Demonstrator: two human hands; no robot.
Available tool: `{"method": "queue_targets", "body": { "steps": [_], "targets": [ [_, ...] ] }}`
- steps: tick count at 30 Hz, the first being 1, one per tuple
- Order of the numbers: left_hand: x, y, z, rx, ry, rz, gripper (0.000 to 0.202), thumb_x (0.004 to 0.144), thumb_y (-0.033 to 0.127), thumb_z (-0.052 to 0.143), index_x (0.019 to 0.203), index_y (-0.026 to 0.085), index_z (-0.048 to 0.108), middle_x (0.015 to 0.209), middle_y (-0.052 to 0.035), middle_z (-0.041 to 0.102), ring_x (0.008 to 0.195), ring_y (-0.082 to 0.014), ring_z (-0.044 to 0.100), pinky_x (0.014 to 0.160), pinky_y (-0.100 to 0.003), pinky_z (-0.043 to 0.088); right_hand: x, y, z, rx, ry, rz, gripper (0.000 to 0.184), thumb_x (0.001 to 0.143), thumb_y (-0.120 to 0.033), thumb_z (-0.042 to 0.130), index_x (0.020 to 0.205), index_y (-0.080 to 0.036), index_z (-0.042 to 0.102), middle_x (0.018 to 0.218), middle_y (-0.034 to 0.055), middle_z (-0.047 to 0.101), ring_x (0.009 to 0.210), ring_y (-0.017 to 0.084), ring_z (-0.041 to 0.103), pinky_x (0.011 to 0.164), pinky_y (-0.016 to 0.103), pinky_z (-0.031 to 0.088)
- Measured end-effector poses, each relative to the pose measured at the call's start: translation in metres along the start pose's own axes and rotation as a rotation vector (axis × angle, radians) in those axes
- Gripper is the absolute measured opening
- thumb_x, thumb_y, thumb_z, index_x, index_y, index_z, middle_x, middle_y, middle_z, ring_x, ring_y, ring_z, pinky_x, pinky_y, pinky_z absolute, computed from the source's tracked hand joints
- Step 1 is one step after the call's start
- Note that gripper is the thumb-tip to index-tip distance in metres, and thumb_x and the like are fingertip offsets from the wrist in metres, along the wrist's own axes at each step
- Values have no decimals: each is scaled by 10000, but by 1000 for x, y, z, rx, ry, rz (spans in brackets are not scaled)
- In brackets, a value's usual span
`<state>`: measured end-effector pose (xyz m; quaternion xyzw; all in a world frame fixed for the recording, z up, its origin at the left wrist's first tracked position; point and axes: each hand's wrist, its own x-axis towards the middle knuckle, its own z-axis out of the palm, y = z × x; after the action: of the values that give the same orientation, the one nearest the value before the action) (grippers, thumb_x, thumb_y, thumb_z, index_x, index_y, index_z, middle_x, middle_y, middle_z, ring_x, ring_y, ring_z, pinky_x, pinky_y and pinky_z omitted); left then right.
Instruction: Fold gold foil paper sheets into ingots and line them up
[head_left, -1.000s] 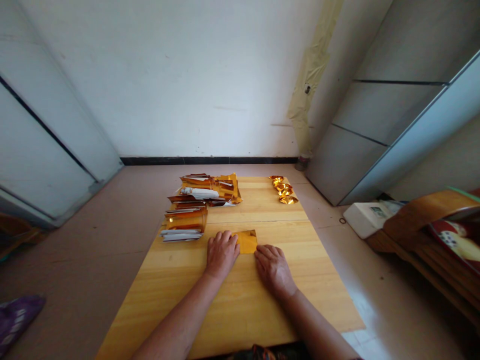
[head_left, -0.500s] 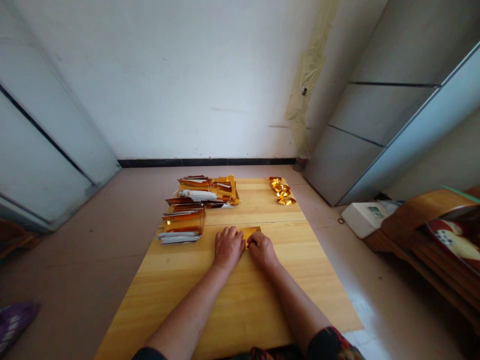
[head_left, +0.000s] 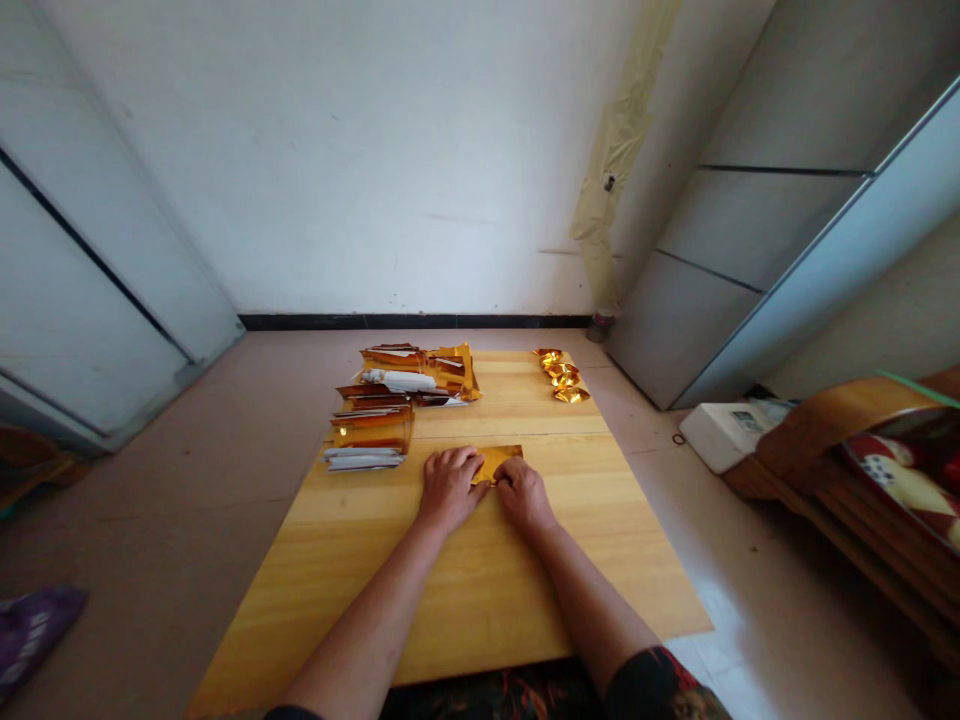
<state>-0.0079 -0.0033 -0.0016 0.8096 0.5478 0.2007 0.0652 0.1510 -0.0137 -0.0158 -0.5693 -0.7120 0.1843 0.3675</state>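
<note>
A small piece of gold foil paper [head_left: 496,462] lies on the wooden tabletop between my hands. My left hand [head_left: 448,488] holds its left end, with the fingers bent over it and the thumb at the near edge. At the near right part of the sheet, my right hand [head_left: 525,492] is closed in a pinch on the paper, its curled fingers partly hiding that edge. Both hands rest low on the board, close together.
Stacks of gold foil paper [head_left: 371,430] with white edges lie at the far left of the wooden table [head_left: 480,600], and more bundles [head_left: 420,372] stand behind. Several shiny folded gold pieces [head_left: 562,375] sit far right. A white box [head_left: 724,437] is beside a wooden seat [head_left: 810,460].
My left hand has shifted slightly left along the sheet, its thumb now nearer the right fingers. More gold paper shows between the hands. The view has tilted slightly.
</note>
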Motion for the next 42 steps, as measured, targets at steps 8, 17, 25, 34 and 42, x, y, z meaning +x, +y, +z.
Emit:
{"method": "queue_targets", "body": {
  "steps": [8,17,25,34,42],
  "targets": [
    [-21,10,-1,-2,14,7,323,794,341,604,1113,292,611,1231,-26,579,1143,-227,474,1000,-418,311,-22,-2,-4,-31,14,-49,196,678,-42,444,691,-185,577,716,18,576,706,140,540,672,221,408],
    [-25,14,-1,28,-75,-110,366,811,345,553,1175,355,590,1356,1,492,1241,-232,413,1055,-436,268,-24,-6,-5,-78,1,-20,164,696,-53,494,696,-185,590,742,21,574,694,133,540,658,212,407],
    [-17,9,-5,29,-207,-172,408,840,339,490,1243,387,540,1466,7,370,1348,-213,304,1098,-422,225,-24,-8,-10,-124,-6,53,180,706,-53,489,696,-192,604,774,21,603,728,130,559,663,205,403],
    [-17,4,-1,11,-196,-138,425,848,285,465,1257,382,529,1474,-6,364,1354,-232,304,1091,-439,239,-24,-22,-5,-240,34,171,36,724,-190,598,688,-190,603,781,8,574,622,109,495,560,212,336],
    [-20,3,3,33,-191,-119,441,864,265,429,1283,380,507,1479,-11,356,1358,-234,295,1096,-460,224,-20,-14,-8,-209,10,169,117,699,-87,561,693,-189,620,776,23,596,671,128,532,610,214,381]
  ]
}}
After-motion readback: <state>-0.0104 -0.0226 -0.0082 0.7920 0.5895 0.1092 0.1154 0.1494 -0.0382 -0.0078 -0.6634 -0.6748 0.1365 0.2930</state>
